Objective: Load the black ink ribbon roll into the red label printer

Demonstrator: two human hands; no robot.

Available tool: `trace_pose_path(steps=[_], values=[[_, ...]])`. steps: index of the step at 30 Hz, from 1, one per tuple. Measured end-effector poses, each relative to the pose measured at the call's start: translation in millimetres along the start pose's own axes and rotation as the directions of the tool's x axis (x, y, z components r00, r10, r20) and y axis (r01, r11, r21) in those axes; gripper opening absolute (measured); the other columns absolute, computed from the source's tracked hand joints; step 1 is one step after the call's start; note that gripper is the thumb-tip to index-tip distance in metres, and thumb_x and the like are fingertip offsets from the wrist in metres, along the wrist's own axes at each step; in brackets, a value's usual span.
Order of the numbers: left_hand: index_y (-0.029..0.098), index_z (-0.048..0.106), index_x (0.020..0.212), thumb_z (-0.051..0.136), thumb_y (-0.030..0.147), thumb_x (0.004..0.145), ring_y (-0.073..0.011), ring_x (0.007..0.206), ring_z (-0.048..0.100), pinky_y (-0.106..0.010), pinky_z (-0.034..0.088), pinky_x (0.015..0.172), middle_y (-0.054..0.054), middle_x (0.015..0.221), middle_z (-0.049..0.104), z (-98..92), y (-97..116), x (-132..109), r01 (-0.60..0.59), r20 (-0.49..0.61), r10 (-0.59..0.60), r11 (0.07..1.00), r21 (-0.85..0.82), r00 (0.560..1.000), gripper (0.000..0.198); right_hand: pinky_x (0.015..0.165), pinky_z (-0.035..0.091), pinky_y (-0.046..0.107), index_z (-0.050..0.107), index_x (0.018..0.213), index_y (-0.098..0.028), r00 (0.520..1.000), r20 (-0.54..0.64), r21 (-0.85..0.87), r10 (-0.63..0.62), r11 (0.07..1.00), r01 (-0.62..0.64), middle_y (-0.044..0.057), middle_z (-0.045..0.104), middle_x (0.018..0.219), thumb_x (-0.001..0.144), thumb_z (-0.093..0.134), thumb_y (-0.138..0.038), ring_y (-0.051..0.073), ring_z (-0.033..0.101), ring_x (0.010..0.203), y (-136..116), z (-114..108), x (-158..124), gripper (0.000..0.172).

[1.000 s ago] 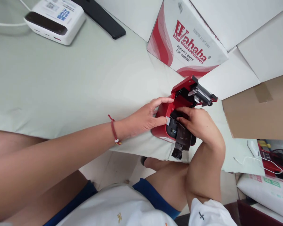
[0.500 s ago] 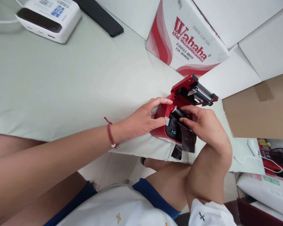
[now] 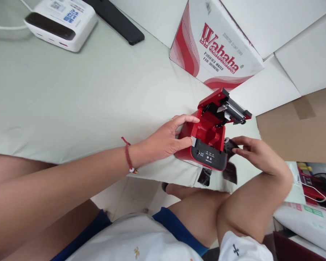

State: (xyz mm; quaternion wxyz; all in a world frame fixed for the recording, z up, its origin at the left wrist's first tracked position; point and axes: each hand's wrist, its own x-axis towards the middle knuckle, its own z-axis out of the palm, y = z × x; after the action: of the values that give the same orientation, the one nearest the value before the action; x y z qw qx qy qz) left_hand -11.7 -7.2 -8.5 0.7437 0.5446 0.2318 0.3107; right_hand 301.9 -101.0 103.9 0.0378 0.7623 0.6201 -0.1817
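Note:
A red receipt printer [image 3: 187, 150] stands on the pale cloth with its lid [image 3: 220, 103] raised and its red inner bay exposed. My left hand [image 3: 171, 137] grips its left side, the thumb on a grey tab by the black front panel and the index finger on the bay's rim. Just right of the printer, my right hand [image 3: 251, 148] pinches a small black roll [image 3: 229, 145], whose pale core end shows. A loose dark strip [image 3: 230, 172] hangs below the roll. Another dark shiny piece [image 3: 205, 177] lies below the printer's front, near the cloth's edge.
A white Wahaha carton [image 3: 217, 47] stands behind the printer, beside white boxes and a brown carton [image 3: 301, 123]. At the upper left are a white power bank [image 3: 61, 27] with a cable and a long black object [image 3: 122, 25]. A white sack [image 3: 306, 221] lies low on the right.
My right hand has lifted the black roll out of the printer's bay and moved it right, its loose strip following. My left hand keeps its hold on the printer.

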Motion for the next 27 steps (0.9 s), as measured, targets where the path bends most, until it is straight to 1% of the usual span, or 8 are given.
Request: trace_pose_path(steps=[3,7,9,12,15,18,24,27], values=[[0.027,0.062,0.137,0.072,0.026,0.087,-0.0233,0.124,0.07,-0.04,0.059,0.105,-0.008,0.15,0.065,0.3,-1.1,0.7,-0.004,-0.004,0.004,1.0,-0.002,1.0,0.051,0.083,0.061,0.033,0.083,0.109,-0.023,0.986,0.152,0.023,0.072,0.997,-0.077,0.005,0.086,0.108,0.088,0.067,-0.033,0.022,0.079,0.092,-3.7,14.0,20.1,0.028],[0.027,0.062,0.137,0.073,0.026,0.086,-0.0232,0.121,0.071,-0.04,0.06,0.103,-0.008,0.15,0.065,0.9,-1.4,1.0,0.0,-0.006,0.0,1.0,-0.009,1.0,0.051,0.08,0.06,0.034,0.08,0.122,-0.023,0.984,0.147,0.025,0.1,0.994,-0.104,0.005,0.085,0.104,0.091,0.066,-0.037,0.021,0.078,0.086,-12.0,14.1,17.7,0.036],[0.026,0.062,0.137,0.073,0.026,0.086,-0.0235,0.122,0.071,-0.041,0.06,0.103,-0.009,0.151,0.065,1.1,-1.1,0.6,0.001,-0.006,-0.001,1.0,-0.008,1.0,0.052,0.083,0.061,0.034,0.078,0.124,-0.023,0.991,0.125,0.078,0.053,0.995,-0.063,0.006,0.084,0.111,0.096,0.065,-0.041,0.021,0.077,0.091,-18.2,9.0,8.9,0.036],[0.026,0.062,0.138,0.072,0.027,0.087,-0.0239,0.124,0.07,-0.041,0.06,0.103,-0.009,0.15,0.066,1.3,-0.8,0.2,-0.003,-0.003,0.003,1.0,0.0,1.0,0.052,0.083,0.062,0.031,0.078,0.117,-0.023,0.988,0.146,0.166,-0.053,0.986,0.029,0.006,0.084,0.113,0.098,0.064,-0.041,0.02,0.077,0.094,-32.0,5.9,1.7,0.03],[0.026,0.062,0.137,0.072,0.027,0.087,-0.0237,0.123,0.07,-0.04,0.06,0.102,-0.008,0.147,0.067,1.6,-0.9,0.5,-0.011,-0.005,0.011,1.0,0.002,1.0,0.051,0.084,0.063,0.03,0.077,0.116,-0.023,0.97,0.197,0.17,-0.141,0.98,0.108,0.004,0.083,0.116,0.091,0.067,-0.031,0.02,0.078,0.096,-46.4,12.0,7.1,0.028],[0.027,0.062,0.137,0.072,0.026,0.086,-0.0238,0.122,0.071,-0.04,0.061,0.101,-0.008,0.148,0.067,1.9,-1.0,1.0,-0.006,-0.007,0.006,1.0,0.007,1.0,0.051,0.092,0.063,0.029,0.077,0.119,-0.025,0.965,0.183,0.137,-0.188,0.977,0.164,0.003,0.082,0.126,0.084,0.066,-0.02,0.021,0.078,0.106,-53.5,21.8,16.9,0.037],[0.027,0.063,0.138,0.072,0.026,0.086,-0.0257,0.126,0.071,-0.044,0.06,0.105,-0.009,0.152,0.065,1.3,-1.0,0.3,-0.01,-0.017,0.011,1.0,0.024,1.0,0.053,0.079,0.062,0.031,0.078,0.108,-0.019,0.989,0.131,0.051,-0.064,0.997,0.058,0.009,0.084,0.115,0.085,0.066,-0.021,0.025,0.079,0.097,-43.1,35.0,30.0,0.026],[0.027,0.063,0.139,0.071,0.026,0.086,-0.0264,0.126,0.07,-0.045,0.059,0.106,-0.009,0.151,0.066,1.0,-1.4,-0.1,-0.012,-0.02,0.013,0.999,0.036,1.0,0.054,0.083,0.062,0.032,0.078,0.107,-0.019,0.986,0.16,0.066,-0.047,0.997,0.037,0.009,0.084,0.114,0.085,0.064,-0.022,0.026,0.079,0.1,-40.6,35.8,33.1,0.026]])
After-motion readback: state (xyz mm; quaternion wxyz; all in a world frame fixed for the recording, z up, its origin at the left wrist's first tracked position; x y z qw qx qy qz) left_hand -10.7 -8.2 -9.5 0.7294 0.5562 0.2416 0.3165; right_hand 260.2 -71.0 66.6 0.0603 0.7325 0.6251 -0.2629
